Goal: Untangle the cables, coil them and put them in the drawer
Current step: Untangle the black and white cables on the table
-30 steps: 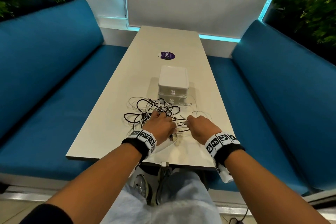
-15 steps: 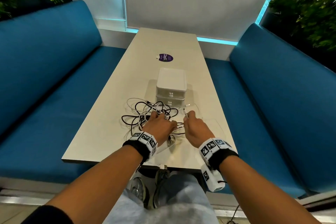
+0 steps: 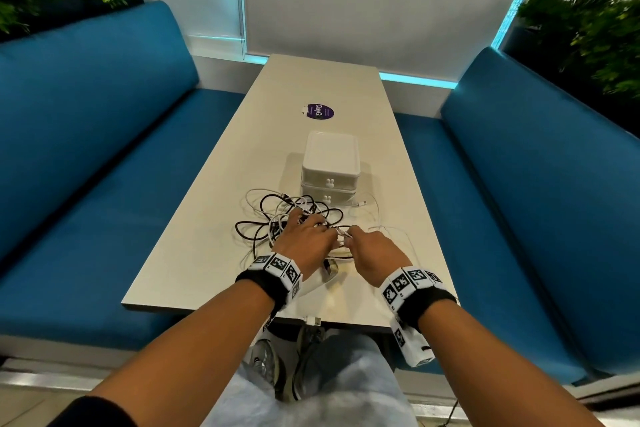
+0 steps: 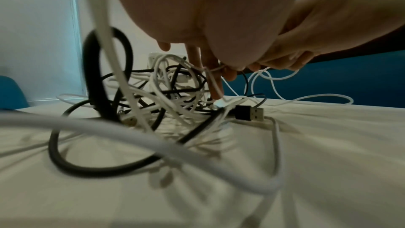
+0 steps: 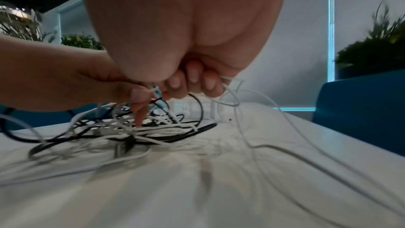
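**Operator:** Cables (image 3: 277, 218), black and white, lay knotted in one heap on the near half of the table (image 3: 214, 204), just in front of the white drawer unit (image 3: 330, 166), whose drawers were both closed. My left hand (image 3: 306, 243) sat on the heap, thumb and forefinger pinching a thin white cable (image 5: 153, 91). My right hand (image 3: 375, 251) was curled round that white cable (image 5: 230, 82) just beside it.

**Observer:** What worried you?

**Operator:** Pulling hard. A tug on that strand could have tightened the knot rather than freed it, I judged, or dragged the whole heap toward me. A plug (image 3: 311, 320) already hung at the near table edge, so a cable might have slid to the floor. The black USB plug (image 4: 249, 114) could also have snagged in a loop.

**Observer:** And the setting?

**Operator:** A long, pale, smooth table with a purple sticker (image 3: 320, 112), blue benches (image 3: 86, 149) either side, plants (image 3: 588, 31) in the corners.
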`<state>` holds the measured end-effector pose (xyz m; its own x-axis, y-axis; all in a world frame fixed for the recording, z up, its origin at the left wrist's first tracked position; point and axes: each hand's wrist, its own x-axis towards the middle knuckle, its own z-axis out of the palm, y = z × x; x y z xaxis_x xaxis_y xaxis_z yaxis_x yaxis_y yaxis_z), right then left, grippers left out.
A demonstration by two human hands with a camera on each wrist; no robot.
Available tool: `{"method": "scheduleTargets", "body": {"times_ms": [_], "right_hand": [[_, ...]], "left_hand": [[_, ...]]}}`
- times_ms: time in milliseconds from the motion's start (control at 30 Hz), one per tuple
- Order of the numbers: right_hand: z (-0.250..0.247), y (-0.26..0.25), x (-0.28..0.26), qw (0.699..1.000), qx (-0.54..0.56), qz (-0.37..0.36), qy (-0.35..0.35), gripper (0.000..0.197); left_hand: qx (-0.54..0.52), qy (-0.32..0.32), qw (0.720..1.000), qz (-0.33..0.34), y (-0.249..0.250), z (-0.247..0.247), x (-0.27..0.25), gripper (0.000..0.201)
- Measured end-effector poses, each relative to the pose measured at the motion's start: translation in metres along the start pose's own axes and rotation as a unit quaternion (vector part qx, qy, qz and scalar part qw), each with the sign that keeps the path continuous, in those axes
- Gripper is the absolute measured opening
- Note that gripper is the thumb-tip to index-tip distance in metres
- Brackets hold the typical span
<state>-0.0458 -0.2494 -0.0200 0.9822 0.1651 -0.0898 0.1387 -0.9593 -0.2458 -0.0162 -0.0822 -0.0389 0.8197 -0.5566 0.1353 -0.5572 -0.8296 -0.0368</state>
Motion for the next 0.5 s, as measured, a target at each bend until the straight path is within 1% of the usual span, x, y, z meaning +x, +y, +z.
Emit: {"method": "scheduleTargets", "body": {"times_ms": [67, 133, 167, 233, 333, 367, 433, 500], "right_hand": [[-0.007, 0.015, -0.002, 0.998, -0.046, 0.026, 0.017, 0.021], [-0.016, 0.038, -0.006, 0.994, -0.065, 0.078, 0.033, 0.020], [-0.020, 0.049, -0.009, 0.991, -0.071, 0.105, 0.032, 0.020], [-0.024, 0.060, -0.016, 0.988, -0.080, 0.132, 0.025, 0.021], [-0.020, 0.054, -0.015, 0.990, -0.042, 0.129, 0.050, 0.022], [-0.018, 0.050, -0.013, 0.990, -0.029, 0.121, 0.064, 0.022], [-0.015, 0.039, -0.009, 0.991, -0.014, 0.104, 0.089, 0.022], [-0.012, 0.026, -0.007, 0.991, -0.005, 0.080, 0.108, 0.023]], "left_hand": [[-0.016, 0.003, 1.000, -0.007, -0.006, -0.001, 0.002, 0.017], [-0.039, -0.004, 0.999, -0.022, -0.016, 0.001, 0.003, 0.015], [-0.054, -0.008, 0.998, -0.026, -0.019, 0.002, 0.003, 0.015], [-0.067, -0.016, 0.998, -0.014, -0.021, 0.003, 0.005, 0.015], [-0.053, -0.027, 0.998, -0.003, -0.010, 0.004, 0.007, 0.018], [-0.043, -0.030, 0.999, -0.002, -0.007, 0.004, 0.008, 0.018], [-0.011, -0.030, 0.999, 0.004, -0.003, 0.005, 0.007, 0.025], [0.010, -0.027, 1.000, 0.010, -0.003, 0.006, 0.007, 0.027]]}}
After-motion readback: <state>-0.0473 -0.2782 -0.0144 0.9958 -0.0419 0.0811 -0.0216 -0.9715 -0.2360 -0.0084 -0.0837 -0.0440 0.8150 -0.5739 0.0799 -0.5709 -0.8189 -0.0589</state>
